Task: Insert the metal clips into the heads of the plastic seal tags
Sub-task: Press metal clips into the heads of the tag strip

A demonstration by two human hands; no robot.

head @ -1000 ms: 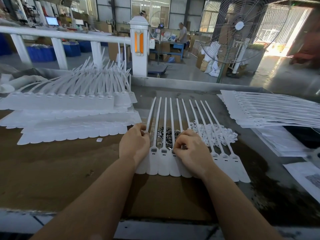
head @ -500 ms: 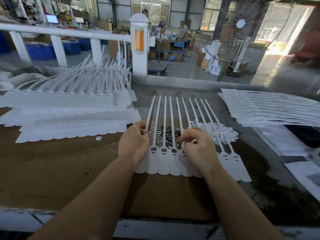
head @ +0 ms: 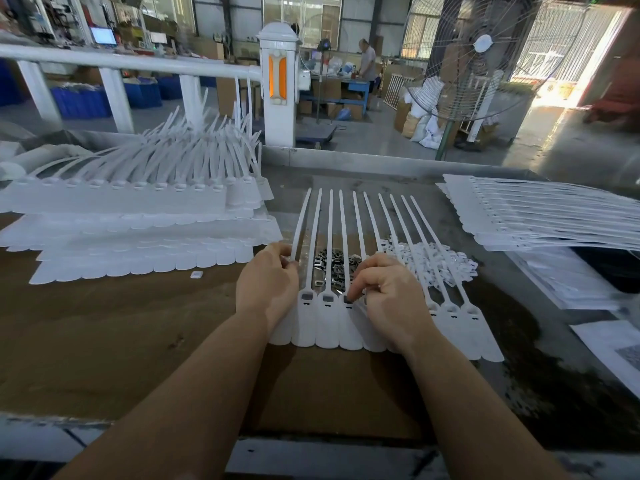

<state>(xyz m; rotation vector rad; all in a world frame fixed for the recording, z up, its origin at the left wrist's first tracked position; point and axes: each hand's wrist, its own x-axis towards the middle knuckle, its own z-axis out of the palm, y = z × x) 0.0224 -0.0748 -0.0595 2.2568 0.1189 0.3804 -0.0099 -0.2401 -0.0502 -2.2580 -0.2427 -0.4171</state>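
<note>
Our left hand [head: 268, 284] pins the strip of seal tags [head: 346, 323] flat, fingers curled on a strap. Our right hand [head: 388, 296] pinches a metal clip [head: 347, 299] narrowly, pressing it into a tag head; spare clips [head: 332, 263] lie just beyond.

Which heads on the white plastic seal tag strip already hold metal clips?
Two heads between the hands show dark inserts; the rightmost heads look empty.

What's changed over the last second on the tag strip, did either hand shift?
The right hand lifted toward the metal clips, then came back down, fingertips now pressing at a tag head near the left end of the seal tag strip. The left hand stayed on the strip's left edge; the strip and stacks have not moved.
</note>
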